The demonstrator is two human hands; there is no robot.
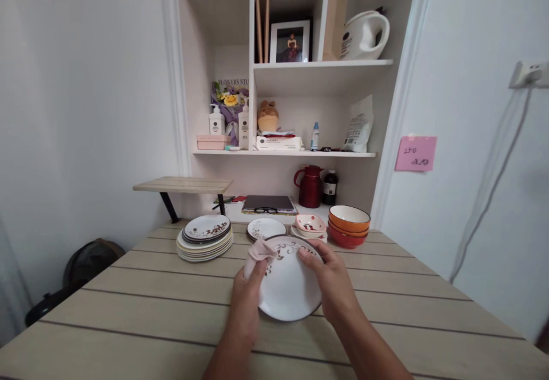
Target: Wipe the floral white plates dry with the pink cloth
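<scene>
Glossy plate [294,288], creased cloth [261,250], matt wood-look bench [171,310].
The plate resembles smooth glazed ceramic; the cloth is soft-looking and matt. Grooves line the bench top. Near its far right corner the bowls [348,226] shine like glazed ceramic; beyond the far edge the red jug [309,189] looks smooth and glossy.

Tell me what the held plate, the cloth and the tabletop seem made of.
Plate: probably glazed ceramic, smooth white with brown vine pattern.
Cloth: likely thin fabric, matte, bunching in soft folds.
Tabletop: wood or wood-look laminate, matte, pale planks with dark lines between.
</scene>
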